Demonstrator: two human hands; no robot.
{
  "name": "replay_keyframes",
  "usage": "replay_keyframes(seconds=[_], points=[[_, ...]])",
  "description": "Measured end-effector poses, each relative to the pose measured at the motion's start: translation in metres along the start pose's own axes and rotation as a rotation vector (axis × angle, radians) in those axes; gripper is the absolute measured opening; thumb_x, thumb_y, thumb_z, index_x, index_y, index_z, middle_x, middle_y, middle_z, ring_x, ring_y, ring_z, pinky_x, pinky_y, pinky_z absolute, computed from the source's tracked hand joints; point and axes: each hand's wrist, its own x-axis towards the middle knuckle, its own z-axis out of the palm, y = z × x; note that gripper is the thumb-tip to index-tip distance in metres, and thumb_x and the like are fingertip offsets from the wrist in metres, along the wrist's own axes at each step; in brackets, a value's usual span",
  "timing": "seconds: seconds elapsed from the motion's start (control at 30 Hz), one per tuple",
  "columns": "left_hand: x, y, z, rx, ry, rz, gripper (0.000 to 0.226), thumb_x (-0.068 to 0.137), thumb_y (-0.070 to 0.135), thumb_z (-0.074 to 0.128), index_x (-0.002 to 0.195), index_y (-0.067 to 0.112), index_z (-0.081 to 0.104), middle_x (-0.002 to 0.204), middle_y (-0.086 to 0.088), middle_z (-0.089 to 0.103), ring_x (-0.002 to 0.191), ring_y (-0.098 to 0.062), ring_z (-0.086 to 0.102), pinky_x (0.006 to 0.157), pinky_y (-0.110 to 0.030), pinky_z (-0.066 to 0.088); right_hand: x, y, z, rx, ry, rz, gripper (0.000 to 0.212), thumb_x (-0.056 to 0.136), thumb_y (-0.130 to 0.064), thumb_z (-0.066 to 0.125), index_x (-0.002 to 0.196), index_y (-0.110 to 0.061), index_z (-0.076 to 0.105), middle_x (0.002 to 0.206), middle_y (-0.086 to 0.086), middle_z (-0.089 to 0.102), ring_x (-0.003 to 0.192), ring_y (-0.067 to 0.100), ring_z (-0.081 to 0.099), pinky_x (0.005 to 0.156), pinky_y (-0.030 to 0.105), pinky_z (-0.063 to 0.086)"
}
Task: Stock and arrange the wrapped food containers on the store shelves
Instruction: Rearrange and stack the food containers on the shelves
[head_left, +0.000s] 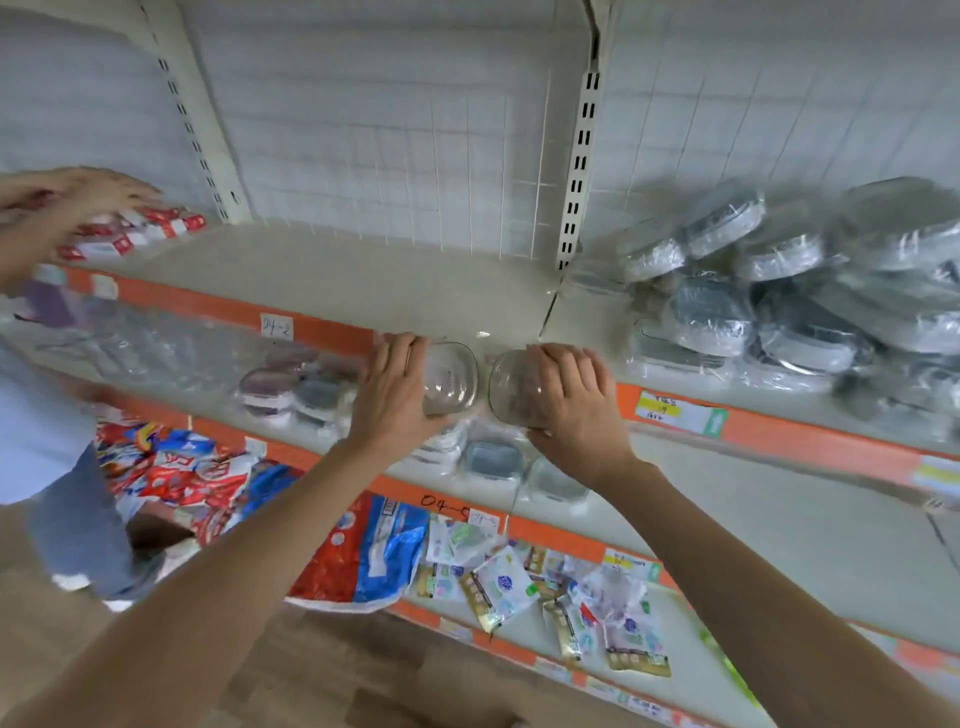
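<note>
A: L hand (397, 387)?
B: Fingers curled round a clear, rounded-square wrapped container (451, 379), held at the front edge of the cream top shelf (363, 280).
A: R hand (569, 397)?
B: Grips a second clear wrapped container (511, 384), just beside the 1st.
A: Other stock?
B: Grey-lidded wrapped containers (795, 291) piled on the shelf's right; more on the shelf below (311, 395).

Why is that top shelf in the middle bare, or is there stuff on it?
Bare in the middle: the top shelf shows only its plain surface there. Wrapped containers pile at its right, red boxes left.
</note>
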Motion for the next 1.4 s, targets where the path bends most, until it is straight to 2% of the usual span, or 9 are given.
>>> replay_keyframes(seconds=[0.17, 0.33, 0.5, 0.77, 1.0, 1.13, 1.23, 1.3, 1.4], points=[[-0.059, 0.027, 0.006, -0.034, -0.295, 0.094, 0.092, 0.067, 0.056, 0.073, 0.136, 0.009, 0.034, 0.130, -0.007, 0.038, 0.121, -0.024, 0.038, 0.102, -0.031, 0.030, -0.084, -0.006, -0.013, -0.100, -0.377, 0.012, 0.085, 0.079, -0.038, 0.062, 0.147, -0.008, 0.020, 0.147, 0.010, 0.030, 0.137, 0.026, 0.024, 0.116, 0.037, 0.000], [-0.074, 0.042, 0.017, -0.041, -0.465, 0.159, 0.101, 0.067, 0.053, 0.077, 0.141, 0.009, 0.024, 0.135, -0.012, 0.026, 0.125, -0.025, 0.031, 0.107, -0.034, 0.031, -0.121, -0.002, -0.009, -0.106, -0.476, 0.074, 0.084, 0.081, -0.042, 0.057, 0.148, -0.011, 0.016, 0.147, 0.006, 0.026, 0.136, 0.022, 0.023, 0.115, 0.035, 0.002], [-0.078, 0.039, 0.062, -0.009, -0.526, 0.156, 0.101, 0.071, 0.049, 0.075, 0.145, 0.008, 0.019, 0.141, -0.010, 0.026, 0.130, -0.025, 0.029, 0.111, -0.034, 0.026, -0.137, 0.007, 0.041, -0.102, -0.514, 0.116, 0.088, 0.081, -0.046, 0.060, 0.148, -0.012, 0.015, 0.146, 0.005, 0.025, 0.133, 0.020, 0.026, 0.115, 0.034, 0.005], [-0.038, 0.036, 0.185, -0.032, -0.388, 0.179, 0.079, 0.074, 0.047, 0.073, 0.130, 0.008, 0.033, 0.131, -0.006, 0.039, 0.123, -0.021, 0.037, 0.111, -0.031, 0.024, -0.122, 0.055, 0.164, -0.130, -0.472, 0.205, 0.082, 0.082, -0.045, 0.060, 0.145, -0.013, 0.019, 0.147, 0.003, 0.024, 0.139, 0.019, 0.018, 0.116, 0.036, -0.002], [0.049, 0.044, 0.303, -0.040, -0.189, 0.174, 0.086, 0.072, 0.048, 0.074, 0.135, 0.006, 0.033, 0.135, -0.008, 0.040, 0.125, -0.022, 0.036, 0.111, -0.032, 0.024, -0.066, 0.122, 0.261, -0.161, -0.289, 0.300, 0.073, 0.083, -0.041, 0.062, 0.140, -0.015, 0.025, 0.150, -0.001, 0.023, 0.142, 0.015, 0.013, 0.116, 0.039, -0.004], [0.081, 0.045, 0.348, -0.013, -0.199, 0.168, 0.087, 0.074, 0.047, 0.073, 0.137, 0.002, 0.033, 0.135, -0.013, 0.044, 0.122, -0.026, 0.043, 0.108, -0.034, 0.030, -0.038, 0.150, 0.301, -0.154, -0.280, 0.257, 0.067, 0.086, -0.038, 0.060, 0.138, -0.012, 0.028, 0.155, 0.002, 0.018, 0.145, 0.014, 0.006, 0.116, 0.037, -0.005], [0.087, 0.040, 0.372, -0.021, -0.303, 0.178, 0.072, 0.085, 0.041, 0.064, 0.139, 0.004, 0.035, 0.143, -0.014, 0.038, 0.131, -0.029, 0.037, 0.113, -0.038, 0.030, -0.031, 0.158, 0.326, -0.076, -0.387, 0.243, 0.056, 0.096, -0.030, 0.048, 0.144, -0.013, 0.026, 0.158, 0.002, 0.011, 0.145, 0.017, 0.009, 0.117, 0.035, 0.004], [0.086, 0.037, 0.380, -0.018, -0.245, 0.192, 0.061, 0.085, 0.040, 0.064, 0.134, 0.007, 0.045, 0.136, -0.009, 0.041, 0.126, -0.024, 0.039, 0.110, -0.037, 0.033, -0.033, 0.159, 0.334, -0.060, -0.314, 0.266, 0.043, 0.098, -0.025, 0.040, 0.140, -0.015, 0.034, 0.152, 0.005, 0.024, 0.138, 0.021, 0.024, 0.112, 0.034, 0.016], [0.081, 0.035, 0.380, -0.006, -0.187, 0.216, 0.058, 0.090, 0.033, 0.059, 0.139, 0.008, 0.041, 0.134, -0.007, 0.042, 0.126, -0.022, 0.037, 0.110, -0.034, 0.030, -0.034, 0.156, 0.337, -0.106, -0.273, 0.266, 0.043, 0.098, -0.026, 0.038, 0.140, -0.014, 0.034, 0.143, 0.005, 0.032, 0.132, 0.023, 0.029, 0.109, 0.033, 0.020]])
